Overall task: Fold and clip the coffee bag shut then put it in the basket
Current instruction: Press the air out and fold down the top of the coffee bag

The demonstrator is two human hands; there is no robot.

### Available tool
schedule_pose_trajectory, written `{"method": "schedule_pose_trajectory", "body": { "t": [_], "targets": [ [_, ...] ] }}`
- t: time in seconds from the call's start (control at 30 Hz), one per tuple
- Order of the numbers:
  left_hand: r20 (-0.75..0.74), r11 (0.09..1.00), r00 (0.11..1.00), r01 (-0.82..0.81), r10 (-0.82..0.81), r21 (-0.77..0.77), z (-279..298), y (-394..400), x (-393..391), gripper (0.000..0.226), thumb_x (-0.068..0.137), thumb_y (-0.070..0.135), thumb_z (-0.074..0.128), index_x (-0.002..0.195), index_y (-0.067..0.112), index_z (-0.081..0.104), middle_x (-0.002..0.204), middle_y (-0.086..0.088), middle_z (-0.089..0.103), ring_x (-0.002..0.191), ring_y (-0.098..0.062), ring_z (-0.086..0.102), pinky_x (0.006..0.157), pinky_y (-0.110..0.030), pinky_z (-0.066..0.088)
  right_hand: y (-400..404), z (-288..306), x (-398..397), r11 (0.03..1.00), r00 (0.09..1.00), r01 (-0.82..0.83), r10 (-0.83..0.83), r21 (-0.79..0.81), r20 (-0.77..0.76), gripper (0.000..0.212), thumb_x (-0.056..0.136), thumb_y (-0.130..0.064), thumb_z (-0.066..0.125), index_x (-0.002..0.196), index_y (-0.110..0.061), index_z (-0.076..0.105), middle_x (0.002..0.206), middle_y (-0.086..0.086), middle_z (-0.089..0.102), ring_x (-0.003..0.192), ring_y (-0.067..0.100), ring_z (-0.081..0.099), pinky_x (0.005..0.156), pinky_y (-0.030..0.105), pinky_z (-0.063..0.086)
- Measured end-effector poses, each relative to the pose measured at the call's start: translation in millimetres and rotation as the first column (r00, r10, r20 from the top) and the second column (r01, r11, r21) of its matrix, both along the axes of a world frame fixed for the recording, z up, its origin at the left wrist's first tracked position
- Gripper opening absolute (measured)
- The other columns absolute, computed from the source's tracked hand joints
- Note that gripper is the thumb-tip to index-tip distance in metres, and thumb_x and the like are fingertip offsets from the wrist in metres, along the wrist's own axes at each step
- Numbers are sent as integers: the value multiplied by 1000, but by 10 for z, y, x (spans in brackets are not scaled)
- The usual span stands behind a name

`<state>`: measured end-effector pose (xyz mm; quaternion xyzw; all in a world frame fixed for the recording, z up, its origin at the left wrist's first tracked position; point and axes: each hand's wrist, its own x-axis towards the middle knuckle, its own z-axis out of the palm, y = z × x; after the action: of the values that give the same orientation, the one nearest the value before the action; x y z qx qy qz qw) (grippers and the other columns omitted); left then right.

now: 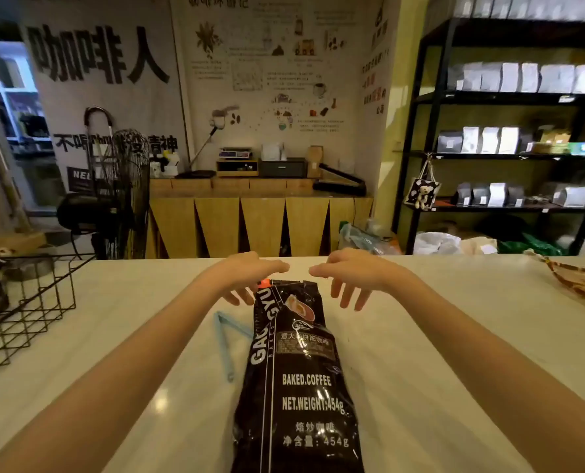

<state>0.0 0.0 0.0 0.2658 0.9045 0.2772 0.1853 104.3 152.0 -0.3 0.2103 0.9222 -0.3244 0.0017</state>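
Both hands empty, fingers spread: left hand (250,274), right hand (349,276) over coffee bag (297,370) top. Fold step about to start; next, pinch top edge, roll down. Clip (228,339) lies beside the bag.

counter (420,336): pale, glossy, bare across most of the right half
wood cabinet (260,220): behind the counter, zigzag front panels
fan (127,186): black wire-cage, standing left of the cabinet
wall posters (270,63): large black Chinese lettering on the left, coffee diagrams in the middle
black shelving (502,97): right side, rows of grey and white pouches
tote with bear charm (422,192): hanging on the shelf's left post
plastic bags (437,242): on the floor under the shelving
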Motion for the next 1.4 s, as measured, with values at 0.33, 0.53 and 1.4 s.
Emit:
{"method": "schedule_pose_trajectory", "body": {
  "t": [0.33,0.53,1.4],
  "targets": [
    [156,960,984,-119,81,252,-521,-107,160,92,63,59,65,133,9,31,129,-14,51,109,-28,55,66,-31,48,-198,-535,91,940,992,99,-119,-326,-44,59,82,-53,52,118,-7,44,91,9,58,68,19,61,52,31,54],
    [383,828,923,-237,29,508,-561,-87,295,22,73,33,69,71,23,49,74,-1,61,66,-14,59,58,-25,45,-238,-607,91,888,982,116,-170,-446,-83,52,79,-50,58,103,-5,52,82,2,61,74,17,61,60,29,52],
    [21,488,993,37,-114,872,265,-67,535,45,69,10,72,107,24,53,94,1,70,81,-12,70,62,-22,53,-280,130,241,841,559,-285,-243,-459,-793,39,81,-14,63,109,-37,50,101,2,70,88,14,70,68,25,56]
  ]
}}
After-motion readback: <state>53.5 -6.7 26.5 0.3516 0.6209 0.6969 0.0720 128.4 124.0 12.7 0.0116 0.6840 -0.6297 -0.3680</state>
